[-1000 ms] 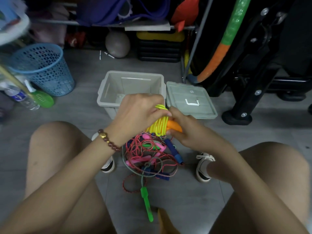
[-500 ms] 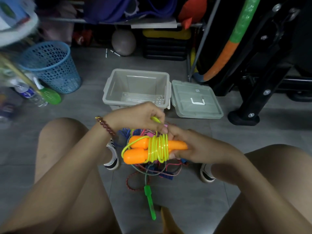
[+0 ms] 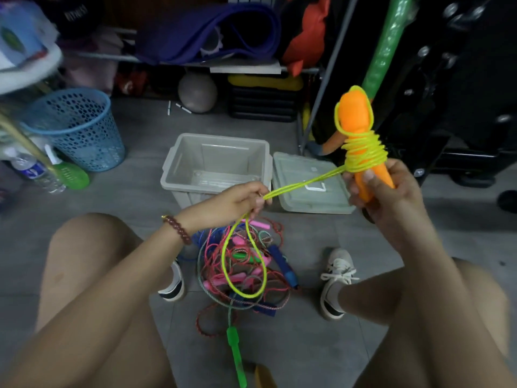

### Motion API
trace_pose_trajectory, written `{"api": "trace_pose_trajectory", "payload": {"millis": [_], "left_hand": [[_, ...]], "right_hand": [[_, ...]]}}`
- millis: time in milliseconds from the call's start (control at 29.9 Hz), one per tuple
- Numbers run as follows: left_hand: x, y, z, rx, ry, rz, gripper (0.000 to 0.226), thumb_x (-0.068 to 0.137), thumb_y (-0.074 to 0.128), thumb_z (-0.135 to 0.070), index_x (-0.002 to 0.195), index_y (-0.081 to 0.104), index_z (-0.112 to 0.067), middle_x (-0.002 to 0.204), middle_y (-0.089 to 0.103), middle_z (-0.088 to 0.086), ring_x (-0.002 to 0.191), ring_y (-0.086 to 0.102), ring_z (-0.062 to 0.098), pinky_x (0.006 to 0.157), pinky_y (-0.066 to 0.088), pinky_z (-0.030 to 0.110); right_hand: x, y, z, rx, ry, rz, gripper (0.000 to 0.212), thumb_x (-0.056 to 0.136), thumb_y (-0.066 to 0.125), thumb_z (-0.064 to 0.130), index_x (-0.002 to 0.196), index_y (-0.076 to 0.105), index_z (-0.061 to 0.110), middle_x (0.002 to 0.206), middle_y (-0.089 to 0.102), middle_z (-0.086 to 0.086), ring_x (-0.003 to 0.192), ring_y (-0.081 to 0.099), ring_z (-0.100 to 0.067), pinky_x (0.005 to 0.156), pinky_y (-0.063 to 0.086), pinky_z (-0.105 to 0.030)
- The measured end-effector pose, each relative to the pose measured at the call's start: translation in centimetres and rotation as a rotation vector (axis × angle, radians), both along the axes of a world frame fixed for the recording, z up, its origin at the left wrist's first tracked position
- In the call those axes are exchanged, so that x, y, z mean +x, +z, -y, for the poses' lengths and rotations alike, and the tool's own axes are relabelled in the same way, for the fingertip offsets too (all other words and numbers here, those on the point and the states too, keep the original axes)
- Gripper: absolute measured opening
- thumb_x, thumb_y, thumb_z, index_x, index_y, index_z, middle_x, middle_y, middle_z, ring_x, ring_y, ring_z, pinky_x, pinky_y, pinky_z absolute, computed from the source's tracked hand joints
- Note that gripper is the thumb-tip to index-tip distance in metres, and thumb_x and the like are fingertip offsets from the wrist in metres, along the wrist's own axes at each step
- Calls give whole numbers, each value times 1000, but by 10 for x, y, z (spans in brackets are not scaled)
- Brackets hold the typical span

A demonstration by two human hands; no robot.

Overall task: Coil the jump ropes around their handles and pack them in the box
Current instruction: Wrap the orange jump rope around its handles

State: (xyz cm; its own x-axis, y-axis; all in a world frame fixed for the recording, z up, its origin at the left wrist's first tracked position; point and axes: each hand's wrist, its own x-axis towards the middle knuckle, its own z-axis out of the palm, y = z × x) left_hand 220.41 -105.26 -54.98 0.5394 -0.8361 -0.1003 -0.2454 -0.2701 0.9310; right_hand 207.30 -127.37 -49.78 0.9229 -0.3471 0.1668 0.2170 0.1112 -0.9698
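Observation:
My right hand (image 3: 386, 197) grips the lower ends of two orange jump-rope handles (image 3: 355, 119), held upright at the right, with yellow rope (image 3: 365, 154) coiled round their middle. A doubled strand of that yellow rope runs left to my left hand (image 3: 240, 201), which pinches it; a loose loop hangs below the fingers. The open grey box (image 3: 216, 163) stands on the floor behind my left hand, its inside bare. Between my feet lies a tangled pile of jump ropes (image 3: 246, 273) with pink, blue and green handles.
The grey box lid (image 3: 307, 186) lies flat to the right of the box. A blue mesh basket (image 3: 78, 130) stands at the left, a grey ball (image 3: 197, 92) under the shelf behind. Black gym equipment (image 3: 447, 93) fills the right side. My knees flank the pile.
My right hand has lifted the orange handles up and to the right and turned them upright. My left hand has pulled a length of yellow rope away from the coil, to the left.

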Motion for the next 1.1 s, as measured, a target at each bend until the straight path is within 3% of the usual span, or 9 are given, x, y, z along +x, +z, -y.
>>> {"api": "trace_pose_trajectory", "payload": {"millis": [167,267,468,568,668,802,935,1002,1102], "left_hand": [[-9,7,7,7,124,-103,26,101,31,-6,85,50,-17,63,35,-2,42,30,-2,43,27,12],[-11,8,5,99,131,-60,31,99,33,-5,75,48,-16,57,42,-7,36,34,-3,39,26,8],[-16,11,5,93,75,-148,29,91,39,-21,62,37,-16,46,34,-11,45,27,5,43,26,16],[-24,17,8,118,115,-123,38,99,38,-26,62,37,-18,43,31,-12,41,24,3,39,22,13],[-32,25,11,90,72,-136,36,97,39,-29,65,40,-13,41,30,-11,37,21,0,37,20,11],[-42,36,16,59,37,-193,39,99,36,-26,61,34,-15,42,26,-11,37,18,1,36,17,11],[-48,48,15,-37,112,-169,41,98,40,-22,58,34,-14,47,27,-10,38,22,1,39,27,5],[-44,47,10,-40,138,40,46,96,47,-35,56,34,-16,50,25,-6,42,23,3,43,29,13],[-39,45,2,235,212,784,51,90,50,-48,52,32,-19,40,26,-6,42,28,10,44,19,26]], "right_hand": [[-3,-4,4,-44,-90,-79,11,95,45,-1,96,39,8,75,68,-4,60,55,-12,49,40,-22],[-2,-5,8,-109,-50,-171,9,92,52,2,96,44,3,70,67,-3,58,54,-11,47,39,-23],[5,-13,10,-312,-82,-317,54,78,58,19,113,44,-18,67,67,-3,52,53,-9,42,39,-22],[11,-19,13,-342,-157,-341,39,85,60,8,109,47,-20,63,67,0,48,51,-6,40,38,-20],[16,-26,13,-390,-217,-371,26,90,57,4,107,47,-13,62,67,2,47,50,-4,41,38,-20],[20,-36,1,-591,-290,-384,29,88,60,12,87,33,23,80,67,-6,67,59,-15,58,44,-37],[22,-31,-13,-779,-289,-374,27,91,58,16,95,32,12,87,64,-17,77,60,-32,65,48,-50],[22,-29,-16,-834,-270,-382,28,91,57,18,96,31,11,86,64,-17,75,60,-33,63,48,-51],[22,-33,-20,-881,-193,-439,28,91,57,17,94,29,13,86,63,-17,78,59,-35,65,47,-47]]}}
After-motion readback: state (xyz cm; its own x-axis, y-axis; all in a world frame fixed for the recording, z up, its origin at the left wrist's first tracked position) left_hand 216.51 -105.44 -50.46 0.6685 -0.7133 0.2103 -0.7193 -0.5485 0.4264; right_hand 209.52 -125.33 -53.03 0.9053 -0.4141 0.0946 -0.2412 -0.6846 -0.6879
